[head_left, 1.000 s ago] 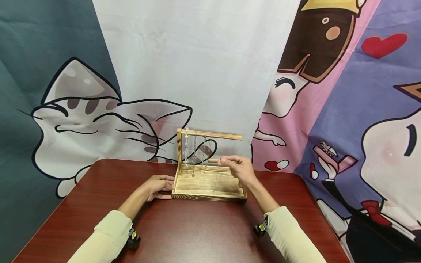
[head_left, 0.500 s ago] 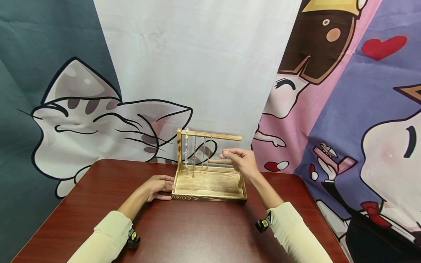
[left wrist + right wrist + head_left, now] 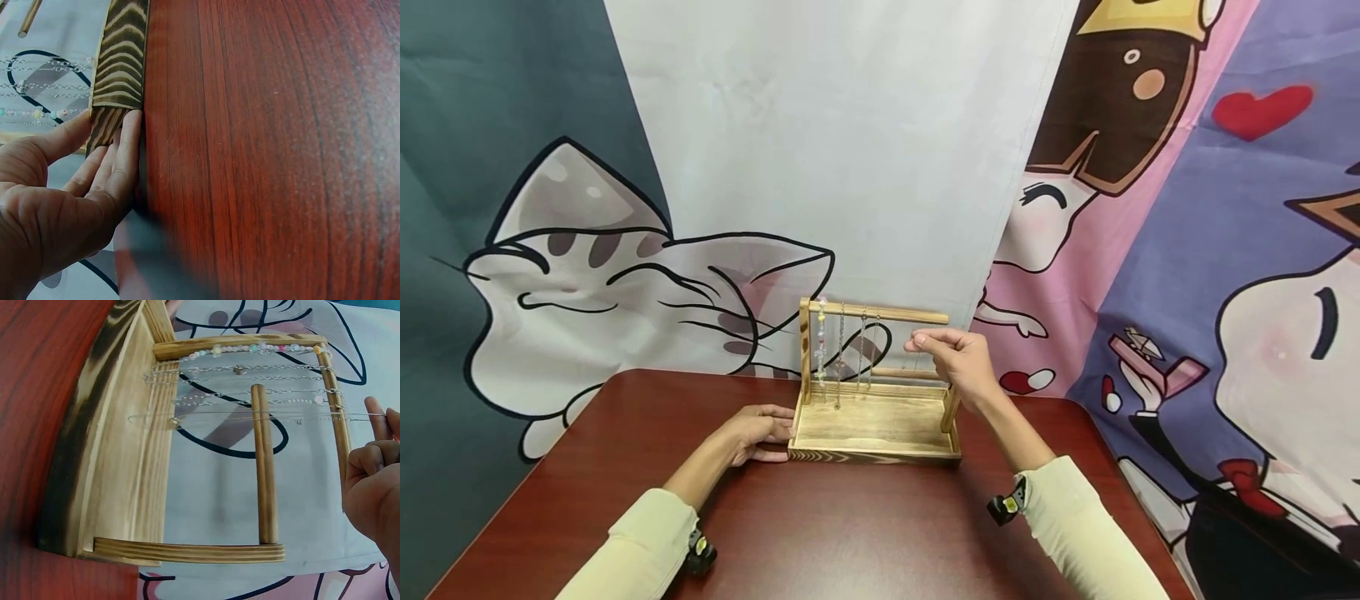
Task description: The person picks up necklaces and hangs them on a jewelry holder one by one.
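A wooden jewelry stand [image 3: 874,457] has a tray base, an upper bar [image 3: 917,316] and a lower bar [image 3: 898,373]. My left hand [image 3: 756,429] grips the tray's left end, thumb at one edge and fingers along the end and front, as the left wrist view [image 3: 119,69] shows. From the upper bar, near its left post, hang a beaded necklace [image 3: 822,337] and several metal chains [image 3: 287,377]. In front of the lower bar, my right hand [image 3: 958,367] pinches a thin necklace [image 3: 365,417], whose fine strands stretch past both bars in the right wrist view.
The stand rests on a reddish-brown table [image 3: 850,525]. Behind it hangs a cartoon-printed cloth [image 3: 865,167]. The upper bar's right end is free-standing, and a short post [image 3: 951,410] carries the lower bar.
My right hand has drawn back to the right and slightly up, away from the hanging chains, uncovering more of the lower bar. The left hand stays at the tray's end.
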The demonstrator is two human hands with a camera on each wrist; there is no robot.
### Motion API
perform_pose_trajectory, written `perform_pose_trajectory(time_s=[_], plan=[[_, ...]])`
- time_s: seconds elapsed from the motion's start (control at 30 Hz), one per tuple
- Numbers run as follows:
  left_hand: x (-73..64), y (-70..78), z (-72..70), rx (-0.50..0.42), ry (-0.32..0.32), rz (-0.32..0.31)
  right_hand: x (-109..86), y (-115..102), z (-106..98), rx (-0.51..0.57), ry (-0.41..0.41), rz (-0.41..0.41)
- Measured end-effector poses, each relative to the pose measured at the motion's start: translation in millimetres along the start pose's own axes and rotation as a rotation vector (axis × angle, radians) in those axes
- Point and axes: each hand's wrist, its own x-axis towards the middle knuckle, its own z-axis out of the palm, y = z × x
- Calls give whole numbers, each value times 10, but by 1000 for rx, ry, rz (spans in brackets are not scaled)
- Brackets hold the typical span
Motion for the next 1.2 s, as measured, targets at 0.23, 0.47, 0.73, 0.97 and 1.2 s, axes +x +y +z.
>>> perform_pose_trajectory(time_s=[0.23, 0.47, 0.73, 0.97, 1.2], plan=[[2, -36, -11, -1, 4, 2, 23, -111, -7, 32, 26, -1], [10, -41, -16, -2, 4, 0, 83, -252, -65, 3, 38, -30], [2, -26, -14, -1, 1, 2, 152, -384, -148, 20, 59, -49], [-10, -16, -4, -5, 4, 6, 239, -515, -216, 68, 86, -49], [-15, -6, 0, -12, 4, 3, 338, -663, -291, 132, 122, -71]])
